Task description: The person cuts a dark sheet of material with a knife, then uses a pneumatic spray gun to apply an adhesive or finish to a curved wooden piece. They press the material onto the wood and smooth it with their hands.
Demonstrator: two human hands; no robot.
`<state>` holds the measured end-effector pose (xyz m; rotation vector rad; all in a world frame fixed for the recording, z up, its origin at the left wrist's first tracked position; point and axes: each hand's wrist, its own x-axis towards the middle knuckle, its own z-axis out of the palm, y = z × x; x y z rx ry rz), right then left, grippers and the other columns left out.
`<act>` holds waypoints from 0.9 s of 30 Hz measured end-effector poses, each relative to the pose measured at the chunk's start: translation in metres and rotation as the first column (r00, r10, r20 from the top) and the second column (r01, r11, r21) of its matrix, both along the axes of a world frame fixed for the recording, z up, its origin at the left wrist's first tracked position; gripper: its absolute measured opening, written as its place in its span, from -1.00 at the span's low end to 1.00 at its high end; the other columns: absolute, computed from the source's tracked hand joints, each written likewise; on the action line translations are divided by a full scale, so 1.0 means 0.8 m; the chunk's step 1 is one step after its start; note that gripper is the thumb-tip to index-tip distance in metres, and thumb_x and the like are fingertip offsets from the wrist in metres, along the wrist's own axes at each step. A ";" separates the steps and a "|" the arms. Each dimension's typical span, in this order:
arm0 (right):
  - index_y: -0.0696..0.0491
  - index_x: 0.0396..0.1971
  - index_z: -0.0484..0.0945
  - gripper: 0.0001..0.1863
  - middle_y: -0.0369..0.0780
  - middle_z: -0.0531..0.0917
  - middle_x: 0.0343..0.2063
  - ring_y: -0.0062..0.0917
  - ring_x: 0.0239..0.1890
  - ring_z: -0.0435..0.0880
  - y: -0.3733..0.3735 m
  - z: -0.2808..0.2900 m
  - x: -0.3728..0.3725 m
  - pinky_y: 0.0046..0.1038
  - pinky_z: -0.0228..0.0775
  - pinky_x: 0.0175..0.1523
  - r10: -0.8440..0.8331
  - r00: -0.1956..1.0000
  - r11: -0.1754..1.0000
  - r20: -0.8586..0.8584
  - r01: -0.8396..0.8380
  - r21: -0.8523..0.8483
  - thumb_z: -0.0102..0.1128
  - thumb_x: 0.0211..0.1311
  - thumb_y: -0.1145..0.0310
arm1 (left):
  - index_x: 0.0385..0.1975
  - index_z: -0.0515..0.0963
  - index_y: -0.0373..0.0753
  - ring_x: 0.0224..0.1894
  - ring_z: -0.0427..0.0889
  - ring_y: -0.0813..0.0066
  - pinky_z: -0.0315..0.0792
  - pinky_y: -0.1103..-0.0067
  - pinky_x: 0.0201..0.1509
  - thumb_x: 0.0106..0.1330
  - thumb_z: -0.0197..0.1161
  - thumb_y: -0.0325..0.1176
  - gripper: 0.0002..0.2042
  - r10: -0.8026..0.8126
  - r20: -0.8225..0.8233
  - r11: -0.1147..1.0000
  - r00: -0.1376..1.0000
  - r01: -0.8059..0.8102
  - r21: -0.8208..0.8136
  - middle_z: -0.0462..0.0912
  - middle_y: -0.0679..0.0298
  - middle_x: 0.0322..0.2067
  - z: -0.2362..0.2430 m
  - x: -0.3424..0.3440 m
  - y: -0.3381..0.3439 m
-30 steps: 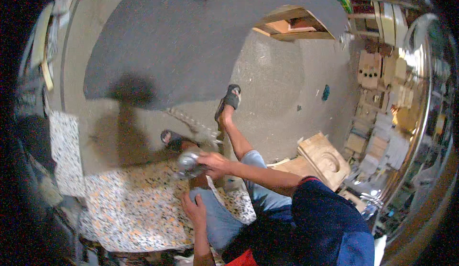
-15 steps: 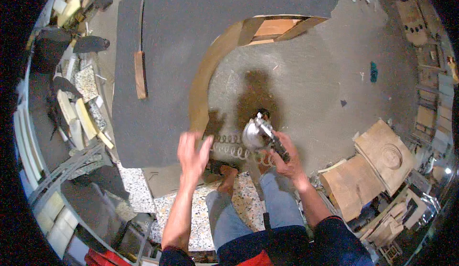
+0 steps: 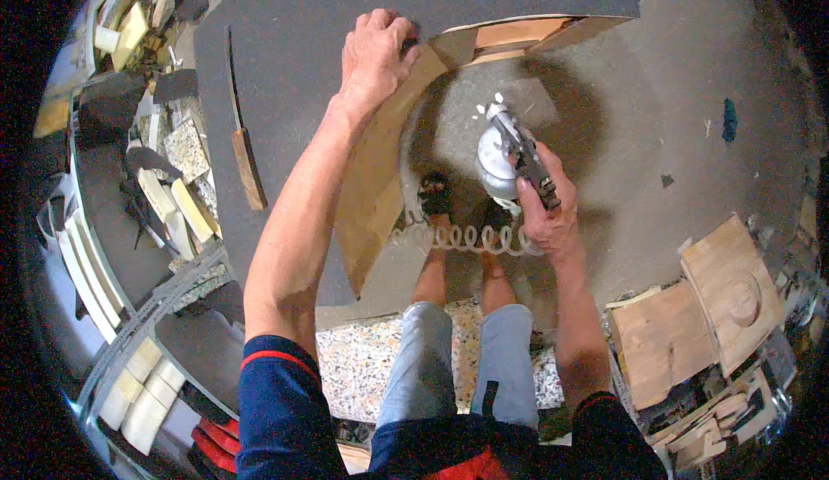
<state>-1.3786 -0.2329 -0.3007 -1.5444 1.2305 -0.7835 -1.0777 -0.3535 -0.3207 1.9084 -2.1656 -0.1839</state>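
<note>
My right hand (image 3: 551, 208) is closed around the handle of a spray gun (image 3: 525, 156) with a round silvery cup (image 3: 496, 169). A clear coiled air hose (image 3: 466, 236) stretches left from near that hand. Ahead and to the left, my left hand (image 3: 377, 57) has its fingers curled on the inner edge of a large dark grey sheet (image 3: 285, 66), which covers a curved wooden frame (image 3: 376, 173). Its fingertips are partly hidden. A long knife with a wooden handle (image 3: 249, 169) lies on the sheet, left of my left forearm.
An opening in the frame shows bare wood (image 3: 509, 35) at the far side. Foam offcuts (image 3: 160, 199) and scraps crowd the left. Plywood panels (image 3: 665, 342) lie at the right. Below me is a speckled foam slab (image 3: 363, 372), and a dark teal scrap (image 3: 730, 122) lies on the floor.
My left hand has moved forward from the frame's near end to the sheet's inner edge, and its fingers have curled. The spray gun has moved forward and slightly right in my right hand.
</note>
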 end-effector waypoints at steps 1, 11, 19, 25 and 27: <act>0.20 0.20 0.40 -0.48 0.10 0.59 0.07 -0.02 0.12 0.62 -0.008 -0.005 0.005 -0.26 0.44 0.21 -0.006 1.000 1.000 0.010 0.006 -0.001 0.13 0.19 0.54 | -0.17 0.63 -0.15 0.04 0.50 0.10 0.45 0.24 0.09 0.17 0.40 -0.28 -0.75 -0.037 -0.003 0.999 0.999 0.037 -0.035 0.55 0.15 -0.07 -0.001 0.006 -0.005; 0.22 0.20 0.39 -0.54 -0.07 0.70 -0.08 -0.43 -0.03 0.68 -0.015 -0.016 0.077 -0.42 0.46 0.11 -0.045 0.999 0.999 0.022 0.045 -0.020 0.13 0.31 0.48 | -0.26 0.53 -0.31 -0.34 0.55 0.03 0.46 0.29 -0.19 0.36 0.24 -0.29 -0.81 0.028 -0.264 0.998 0.964 -0.011 0.066 0.60 0.01 -0.38 -0.001 0.030 -0.026; 0.20 0.07 0.51 -0.51 -0.13 0.71 -0.34 -0.50 -0.31 0.68 -0.037 -0.015 0.139 -0.43 0.52 -0.16 -0.185 0.978 0.981 0.092 0.190 -0.047 0.26 0.36 0.12 | -0.32 0.52 -0.34 -0.49 0.45 0.52 0.40 0.47 -0.37 0.39 0.24 -0.24 -0.76 0.137 -0.421 0.962 0.897 -0.020 0.272 0.53 0.21 -0.57 0.019 0.045 -0.039; 0.14 -0.04 0.50 -0.58 -0.06 0.64 -0.34 -0.17 -0.37 0.64 -0.048 -0.011 0.155 -0.26 0.48 -0.21 -0.196 0.977 0.976 0.083 0.202 -0.077 0.29 0.32 0.12 | -0.30 0.56 -0.33 -0.45 0.48 0.48 0.41 0.46 -0.30 0.37 0.24 -0.22 -0.75 0.086 -0.412 0.960 0.907 0.036 0.279 0.59 0.20 -0.53 0.026 0.051 -0.046; 0.14 -0.03 0.50 -0.57 -0.05 0.64 -0.36 -0.17 -0.39 0.63 -0.048 -0.010 0.155 -0.25 0.48 -0.23 -0.235 0.969 0.969 0.073 0.240 -0.066 0.29 0.32 0.10 | -0.30 0.56 -0.33 -0.44 0.49 0.47 0.42 0.45 -0.29 0.37 0.24 -0.23 -0.76 0.078 -0.385 0.957 0.920 0.039 0.288 0.60 0.20 -0.52 0.029 0.051 -0.049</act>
